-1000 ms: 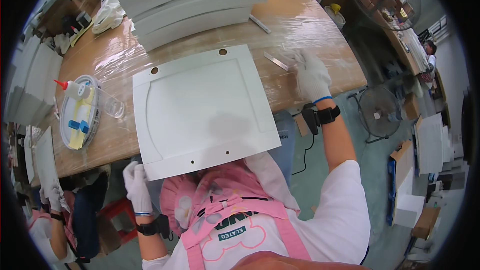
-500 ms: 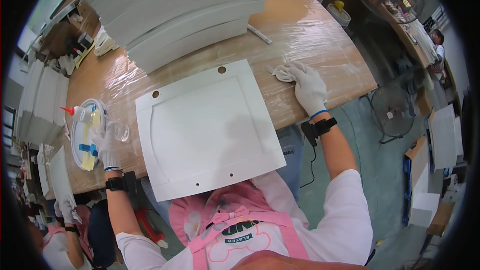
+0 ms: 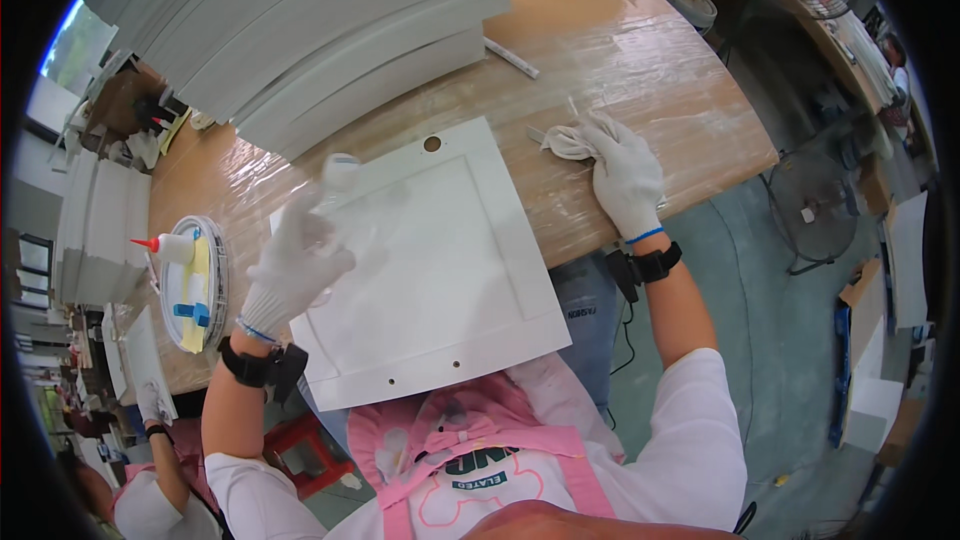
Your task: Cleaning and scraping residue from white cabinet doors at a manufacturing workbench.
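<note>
A white rectangular panel (image 3: 430,260) with a shallow recessed field and small round holes near its ends lies at the table's front edge, overhanging toward my lap. Over its left part, my gloved left hand (image 3: 295,250) is closed around a clear bottle (image 3: 341,172) with a whitish end, tilted and smeared by motion. On the table to the right of the panel, my gloved right hand (image 3: 625,170) grips a bunched white cloth (image 3: 572,142). A thin flat tip sticks out of the cloth's left side; the rest of that piece is hidden.
A tall stack of white panels (image 3: 330,40) stands at the back left. A white bucket lid (image 3: 218,290) carries a red-tipped squeeze bottle (image 3: 176,247) and a blue clip-like piece (image 3: 190,314). A white strip (image 3: 512,58) lies farther back. Another person works at lower left.
My left hand has picked up the clear bottle beside the bucket lid and moved right over the panel. The right hand stays at the cloth. The view has shifted slightly.
</note>
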